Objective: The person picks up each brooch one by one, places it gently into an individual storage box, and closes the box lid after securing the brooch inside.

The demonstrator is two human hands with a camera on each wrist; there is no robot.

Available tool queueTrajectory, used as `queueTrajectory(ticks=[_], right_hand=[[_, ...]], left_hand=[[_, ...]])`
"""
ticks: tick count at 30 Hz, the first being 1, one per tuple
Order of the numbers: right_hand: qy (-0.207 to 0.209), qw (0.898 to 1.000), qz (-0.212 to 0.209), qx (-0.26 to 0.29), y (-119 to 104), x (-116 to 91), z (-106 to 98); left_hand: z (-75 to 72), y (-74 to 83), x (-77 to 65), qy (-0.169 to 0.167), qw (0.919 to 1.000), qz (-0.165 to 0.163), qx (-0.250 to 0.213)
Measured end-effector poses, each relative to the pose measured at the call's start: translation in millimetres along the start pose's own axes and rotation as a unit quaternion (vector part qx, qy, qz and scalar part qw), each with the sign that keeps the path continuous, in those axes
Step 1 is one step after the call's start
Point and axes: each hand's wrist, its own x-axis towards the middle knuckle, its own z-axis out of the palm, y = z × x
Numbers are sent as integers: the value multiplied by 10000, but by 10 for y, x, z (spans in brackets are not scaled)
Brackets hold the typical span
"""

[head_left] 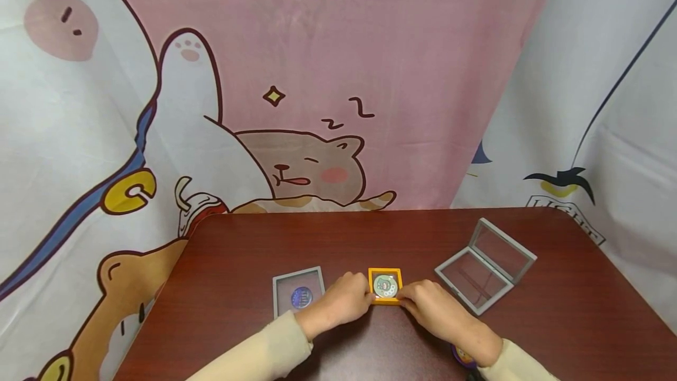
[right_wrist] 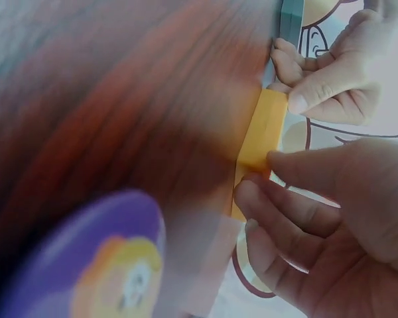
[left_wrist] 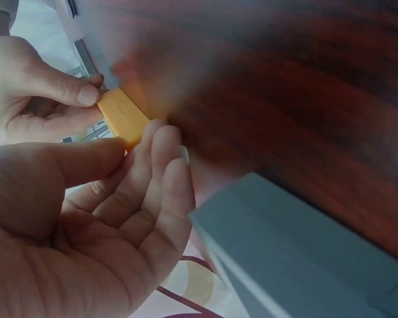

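A small yellow square display frame [head_left: 385,303] lies between my hands, with a round pale green badge [head_left: 385,286] behind its clear pane. My left hand [head_left: 345,298] pinches the frame's near left corner between thumb and fingers. At the near right corner, my right hand [head_left: 431,307] pinches it in the same way. The left wrist view shows the yellow edge of the frame [left_wrist: 123,116] between both hands' fingertips. From the right wrist view too, thumb and fingers meet on the frame [right_wrist: 264,126].
Left of my hands lies a grey frame [head_left: 274,296] holding a blue round badge [head_left: 301,297]. A grey hinged frame [head_left: 478,310] stands opened at the right. Under my right forearm sits a purple-rimmed badge [head_left: 463,357], partly hidden. All rest on the dark wooden table [head_left: 317,240].
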Motion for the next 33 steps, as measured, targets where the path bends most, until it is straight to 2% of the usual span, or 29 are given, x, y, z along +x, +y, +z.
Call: queueTrajectory(ticks=[4,6,11,14,18,24,28,33], right_hand=[[30,9994,202,-275,-41,-23,-45],[184,9984,241,-479,-68,-59,-79],[795,9919,-13,-992,-123,-203,-171],[915,9896,-83,-1110,-137,-300,-228],[735,9905,29,-1162,-149,-461,-313],[93,9914,223,-1285,-138,-767,-433],[-338,9888,101,-1450,-74,-932,-456],[-604,9851,-88,-1606,46,-1075,-407]], left_hand=[[5,-3,5,6,10000,-6,11],[11,-5,7,-3,10000,3,-9],[9,-7,4,-33,9999,14,-103],[1,-4,1,-62,9999,-10,-125],[1,-2,6,-64,9999,-48,-68],[9,8,15,-60,9999,-75,-34],[0,13,16,-90,9999,-100,-68],[-6,14,14,-150,9997,-148,-79]])
